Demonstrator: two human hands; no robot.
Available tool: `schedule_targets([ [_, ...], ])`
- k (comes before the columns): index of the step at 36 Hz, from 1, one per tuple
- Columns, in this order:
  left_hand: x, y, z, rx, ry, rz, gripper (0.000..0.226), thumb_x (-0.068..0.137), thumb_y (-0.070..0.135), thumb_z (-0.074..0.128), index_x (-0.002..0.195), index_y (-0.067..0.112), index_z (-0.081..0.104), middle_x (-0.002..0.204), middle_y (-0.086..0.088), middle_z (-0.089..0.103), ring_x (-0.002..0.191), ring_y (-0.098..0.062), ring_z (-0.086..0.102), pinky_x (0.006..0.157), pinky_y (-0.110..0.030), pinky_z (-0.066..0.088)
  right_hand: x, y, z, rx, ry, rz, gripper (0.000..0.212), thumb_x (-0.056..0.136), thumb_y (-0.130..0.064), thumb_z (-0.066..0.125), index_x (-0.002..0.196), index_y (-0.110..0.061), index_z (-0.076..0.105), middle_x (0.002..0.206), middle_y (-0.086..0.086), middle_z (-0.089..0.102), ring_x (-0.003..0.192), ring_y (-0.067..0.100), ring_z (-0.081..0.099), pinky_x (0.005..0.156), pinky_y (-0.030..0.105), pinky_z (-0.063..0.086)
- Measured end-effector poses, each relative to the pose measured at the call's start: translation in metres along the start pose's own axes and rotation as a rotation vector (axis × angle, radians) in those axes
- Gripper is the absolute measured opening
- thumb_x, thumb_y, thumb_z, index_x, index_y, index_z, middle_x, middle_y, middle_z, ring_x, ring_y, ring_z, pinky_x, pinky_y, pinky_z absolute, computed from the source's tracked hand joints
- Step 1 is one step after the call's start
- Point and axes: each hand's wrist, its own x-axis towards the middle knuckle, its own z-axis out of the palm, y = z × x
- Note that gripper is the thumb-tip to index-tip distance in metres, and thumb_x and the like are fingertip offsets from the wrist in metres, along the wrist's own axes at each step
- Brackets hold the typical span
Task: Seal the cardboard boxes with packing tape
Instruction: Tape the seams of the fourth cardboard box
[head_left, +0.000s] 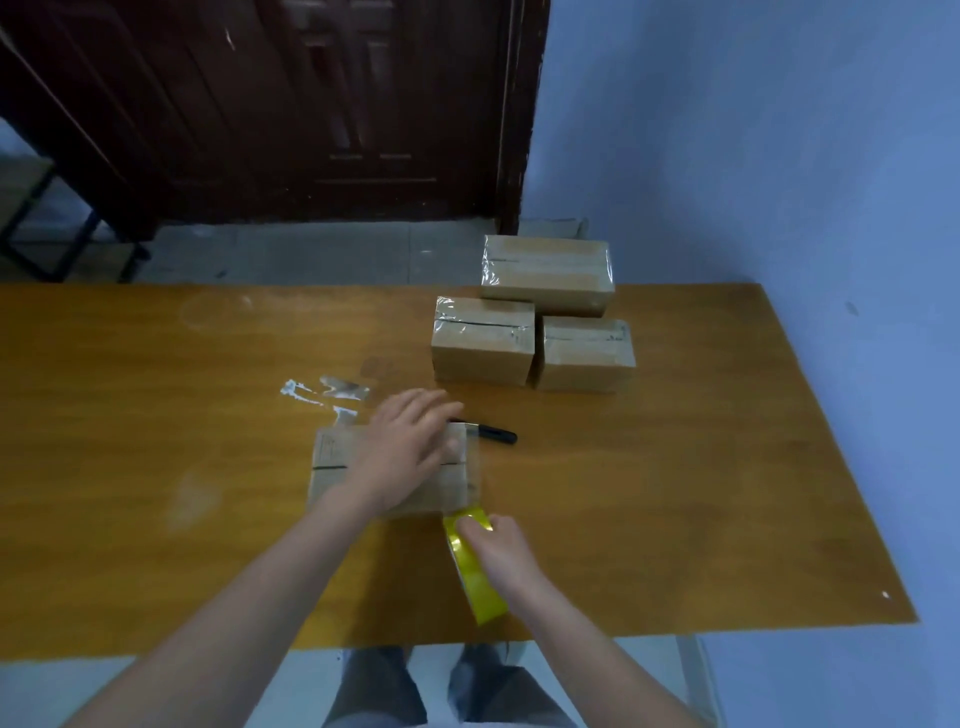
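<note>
A small cardboard box (332, 460) lies on the wooden table (156, 415) in front of me. My left hand (410, 447) rests flat on its top, fingers straight, covering most of it. A clear strip of tape runs over the box's right end down to a yellow tape roll (475, 569), which my right hand (501, 551) grips just off the box's near right corner. Three taped boxes stand at the back right: one (483, 340), one (587, 353) beside it, and one (545, 273) stacked behind.
A black-handled cutter (491, 432) lies on the table just beyond the box, partly hidden by my left hand. Scraps of clear tape (332, 392) stick to the tabletop behind it. A dark wooden door and a blue wall stand beyond the table.
</note>
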Motion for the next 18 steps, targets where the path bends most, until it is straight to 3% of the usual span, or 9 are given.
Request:
schedule_targets([
  [4, 0.006, 0.009, 0.025, 0.031, -0.103, 0.028, 0.059, 0.094, 0.055, 0.016, 0.138, 0.030, 0.048, 0.142, 0.005, 0.047, 0.134, -0.020, 0.036, 0.109, -0.040, 0.030, 0.000, 0.006, 0.010, -0.013, 0.050, -0.009, 0.038, 0.093, -0.031, 0.054, 0.112, 0.001, 0.060, 0.111, 0.018, 0.064, 0.107, 0.034, 0.058, 0.090, 0.040, 0.045],
  [6, 0.008, 0.007, 0.030, 0.055, -0.094, 0.004, 0.063, 0.093, 0.056, 0.012, 0.138, 0.030, 0.047, 0.139, 0.006, 0.050, 0.131, -0.018, 0.039, 0.104, -0.036, 0.028, 0.003, 0.010, 0.014, 0.024, 0.059, -0.007, 0.032, 0.093, -0.034, 0.054, 0.101, -0.004, 0.061, 0.096, 0.010, 0.062, 0.096, 0.030, 0.060, 0.084, 0.040, 0.047],
  [10, 0.014, 0.005, 0.031, 0.041, -0.082, 0.015, 0.063, 0.093, 0.057, 0.013, 0.140, 0.030, 0.046, 0.138, 0.007, 0.051, 0.129, -0.018, 0.042, 0.100, -0.035, 0.029, 0.008, 0.014, 0.021, 0.096, 0.105, -0.010, 0.027, 0.094, -0.033, 0.055, 0.095, -0.007, 0.061, 0.085, 0.003, 0.058, 0.083, 0.025, 0.058, 0.072, 0.031, 0.044],
  [12, 0.014, 0.003, 0.033, 0.036, -0.065, 0.018, 0.062, 0.093, 0.057, 0.014, 0.140, 0.031, 0.044, 0.138, 0.007, 0.051, 0.129, -0.017, 0.043, 0.099, -0.033, 0.029, 0.008, 0.012, 0.024, 0.115, 0.117, 0.018, 0.028, 0.095, -0.031, 0.054, 0.104, -0.006, 0.060, 0.096, 0.006, 0.060, 0.091, 0.025, 0.058, 0.083, 0.034, 0.046],
  [15, 0.013, 0.002, 0.036, 0.016, -0.039, 0.040, 0.058, 0.094, 0.055, 0.018, 0.142, 0.032, 0.042, 0.137, 0.007, 0.051, 0.127, -0.017, 0.044, 0.097, -0.032, 0.028, 0.015, 0.016, 0.026, 0.173, 0.096, 0.073, 0.025, 0.095, -0.033, 0.052, 0.104, -0.012, 0.059, 0.101, 0.006, 0.061, 0.101, 0.026, 0.058, 0.079, 0.032, 0.046],
  [18, 0.012, 0.002, 0.037, -0.019, -0.009, 0.058, 0.053, 0.095, 0.051, 0.025, 0.140, 0.030, 0.045, 0.135, 0.003, 0.052, 0.125, -0.021, 0.045, 0.096, -0.035, 0.029, 0.020, 0.015, 0.027, 0.199, 0.085, 0.146, 0.044, 0.097, -0.032, 0.050, 0.126, 0.001, 0.049, 0.127, 0.014, 0.054, 0.120, 0.031, 0.050, 0.098, 0.038, 0.041],
])
